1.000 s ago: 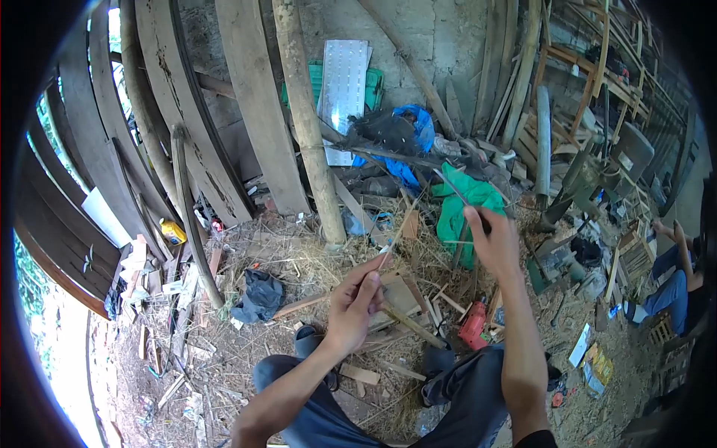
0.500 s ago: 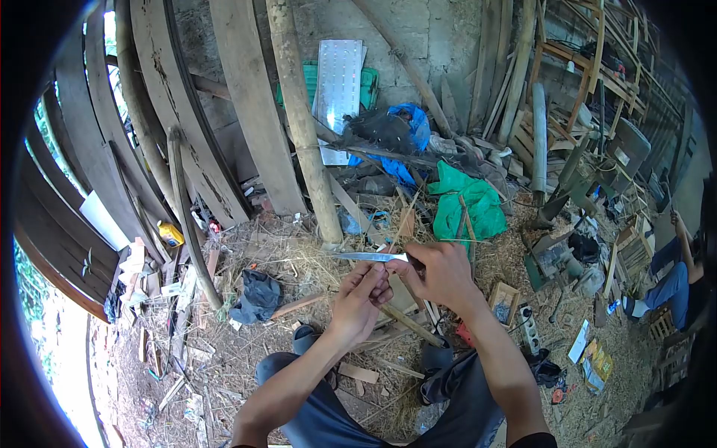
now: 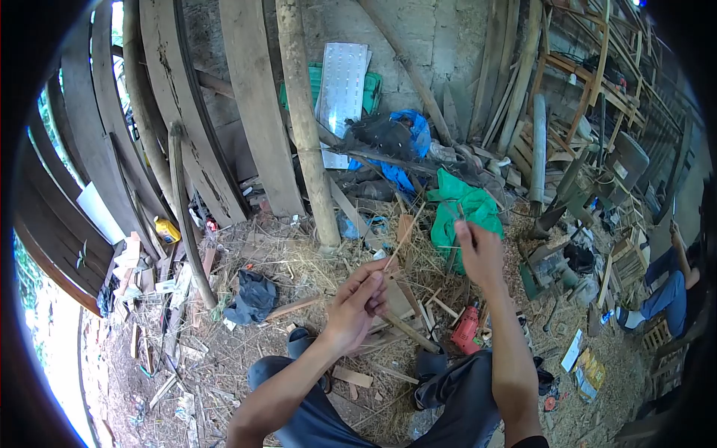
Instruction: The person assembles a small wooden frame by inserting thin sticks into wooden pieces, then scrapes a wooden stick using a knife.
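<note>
My left hand pinches a thin wooden stick between thumb and fingers, with its long end slanting up and to the right. To the right and higher, my right hand is closed around a knife; most of the handle is hidden by the fingers. The blade shows only as a narrow blurred sliver against the green plastic bag. Knife and stick are apart. Both hands are above the ground, in front of my knees.
A red power drill lies by my right knee. A wooden post stands ahead. A dark crumpled bag and wood scraps lie on the straw-covered ground. Another person sits at the far right.
My right hand has moved right and slightly up with the knife, away from the left hand. The left hand stays nearly in place, and the drill now shows more fully.
</note>
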`<state>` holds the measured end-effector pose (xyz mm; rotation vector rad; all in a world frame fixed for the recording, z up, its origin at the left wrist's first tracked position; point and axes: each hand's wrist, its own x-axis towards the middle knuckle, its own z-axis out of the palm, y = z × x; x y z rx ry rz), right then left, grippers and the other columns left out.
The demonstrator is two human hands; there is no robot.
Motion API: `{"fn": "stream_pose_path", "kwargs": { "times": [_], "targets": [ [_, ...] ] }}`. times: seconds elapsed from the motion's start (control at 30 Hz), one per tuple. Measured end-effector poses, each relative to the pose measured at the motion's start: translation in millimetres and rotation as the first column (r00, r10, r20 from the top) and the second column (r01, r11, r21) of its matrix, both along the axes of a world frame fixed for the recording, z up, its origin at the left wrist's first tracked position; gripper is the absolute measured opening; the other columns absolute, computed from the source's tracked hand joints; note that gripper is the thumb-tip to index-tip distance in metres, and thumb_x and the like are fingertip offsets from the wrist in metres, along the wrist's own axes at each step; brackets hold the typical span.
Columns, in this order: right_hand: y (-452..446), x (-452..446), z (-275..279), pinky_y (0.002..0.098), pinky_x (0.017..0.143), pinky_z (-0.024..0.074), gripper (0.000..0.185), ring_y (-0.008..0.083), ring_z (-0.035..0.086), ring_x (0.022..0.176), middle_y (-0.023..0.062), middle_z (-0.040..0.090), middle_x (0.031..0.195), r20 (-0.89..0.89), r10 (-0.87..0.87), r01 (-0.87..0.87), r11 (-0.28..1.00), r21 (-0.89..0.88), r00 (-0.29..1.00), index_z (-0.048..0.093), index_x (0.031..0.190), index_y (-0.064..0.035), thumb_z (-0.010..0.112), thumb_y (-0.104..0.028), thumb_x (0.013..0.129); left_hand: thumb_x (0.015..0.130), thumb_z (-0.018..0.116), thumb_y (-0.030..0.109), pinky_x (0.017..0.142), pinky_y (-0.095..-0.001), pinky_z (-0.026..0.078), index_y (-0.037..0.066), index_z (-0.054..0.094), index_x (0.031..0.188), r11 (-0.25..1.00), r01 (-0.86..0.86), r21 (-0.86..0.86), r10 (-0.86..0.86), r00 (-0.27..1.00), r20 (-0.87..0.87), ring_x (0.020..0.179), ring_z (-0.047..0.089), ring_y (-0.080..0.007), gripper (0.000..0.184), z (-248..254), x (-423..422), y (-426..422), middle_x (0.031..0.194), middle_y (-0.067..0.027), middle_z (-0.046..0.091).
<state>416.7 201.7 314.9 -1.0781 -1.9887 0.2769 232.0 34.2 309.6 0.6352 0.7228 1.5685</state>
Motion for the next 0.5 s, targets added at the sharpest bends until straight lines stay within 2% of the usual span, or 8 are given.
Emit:
{"fn": "stream_pose_path", "kwargs": {
  "times": [0.07,0.13,0.17,0.23,0.37,0.43,0.47,0.5],
  "targets": [
    [-26.2,-15.8,14.6,0.0416,0.047,0.0389,0.042,0.0343,0.054,0.048,0.0141,0.050,0.051,-0.025,0.059,-0.060,0.997,-0.056,0.998,0.059,0.069,-0.0045,0.055,-0.040,0.091,0.097,0.049,0.018,0.060,-0.0212,0.031,0.004,0.051,0.124,0.998,-0.049,-0.036,0.049,0.999,-0.016,0.066,0.031,-0.0061,0.030,-2.6,-1.9,3.6,0.074,0.0040,0.033],
    [-45.4,-27.8,17.2,0.0403,0.048,0.0408,0.037,0.0333,0.056,0.049,0.0131,0.052,0.052,0.006,0.363,-0.363,0.932,0.025,0.932,0.059,0.069,-0.0055,0.059,-0.037,0.088,0.097,0.049,0.018,0.060,-0.0213,0.031,0.005,0.052,0.119,0.998,-0.060,-0.002,0.060,0.998,-0.022,0.065,0.031,-0.0060,0.026,-10.5,-2.6,9.7,0.074,0.0043,0.033],
    [-50.4,-32.8,16.5,0.0403,0.048,0.0408,0.037,0.0333,0.056,0.049,0.0131,0.052,0.052,0.006,0.363,-0.363,0.931,0.027,0.932,0.059,0.069,-0.0055,0.059,-0.037,0.088,0.097,0.050,0.018,0.059,-0.0213,0.030,0.006,0.053,0.115,0.997,-0.068,0.032,0.069,0.997,-0.026,0.064,0.031,-0.0059,0.022,-13.3,-2.7,11.5,0.073,0.0045,0.033],
    [-55.0,-38.4,16.7,0.0369,0.047,0.0394,0.033,0.0290,0.054,0.046,0.0104,0.050,0.051,0.152,0.383,-0.400,0.910,0.106,0.911,0.061,0.072,-0.0043,0.061,-0.034,0.087,0.097,0.050,0.018,0.059,-0.0215,0.030,0.006,0.053,0.111,0.998,-0.061,0.032,0.061,0.998,-0.010,0.064,0.031,-0.0059,0.019,-14.2,-3.2,12.0,0.073,0.0047,0.033],
    [-42.6,-33.2,16.3,0.0379,0.047,0.0394,0.031,0.0308,0.053,0.046,0.0115,0.050,0.050,0.153,0.386,-0.406,0.903,0.138,0.910,0.063,0.074,-0.0053,0.063,-0.033,0.086,0.097,0.050,0.017,0.057,-0.0211,0.029,0.005,0.055,0.109,0.999,-0.015,0.049,0.015,1.000,0.007,0.063,0.032,-0.0049,0.018,-13.5,-6.4,14.6,0.071,0.0053,0.033],
    [-27.7,-25.3,11.6,0.0409,0.047,0.0421,0.039,0.0326,0.057,0.050,0.0123,0.054,0.052,0.144,0.106,-0.128,0.980,0.154,0.984,0.061,0.068,-0.0058,0.061,-0.040,0.087,0.097,0.049,0.017,0.058,-0.0210,0.030,0.004,0.055,0.114,0.999,0.008,0.034,-0.007,1.000,-0.029,0.063,0.032,-0.0049,0.022,-11.7,-7.8,6.0,0.072,0.0052,0.033],
    [-14.6,-13.3,9.4,0.0409,0.047,0.0421,0.039,0.0326,0.057,0.050,0.0123,0.054,0.052,0.147,0.103,-0.126,0.980,0.151,0.984,0.061,0.068,-0.0058,0.061,-0.040,0.087,0.097,0.049,0.017,0.058,-0.0209,0.030,0.003,0.054,0.119,0.999,0.032,0.015,-0.031,0.998,-0.063,0.064,0.032,-0.0049,0.026,-11.0,-6.4,0.7,0.072,0.0052,0.034],
    [1.7,1.9,7.5,0.0414,0.047,0.0419,0.040,0.0331,0.057,0.050,0.0128,0.054,0.052,0.128,-0.021,0.015,0.999,0.042,0.992,0.061,0.067,-0.0058,0.060,-0.041,0.088,0.097,0.049,0.017,0.058,-0.0209,0.030,0.003,0.054,0.119,0.999,0.035,0.014,-0.034,0.997,-0.063,0.064,0.032,-0.0049,0.026,-9.7,-4.5,-3.1,0.072,0.0052,0.034]
  ]
}}
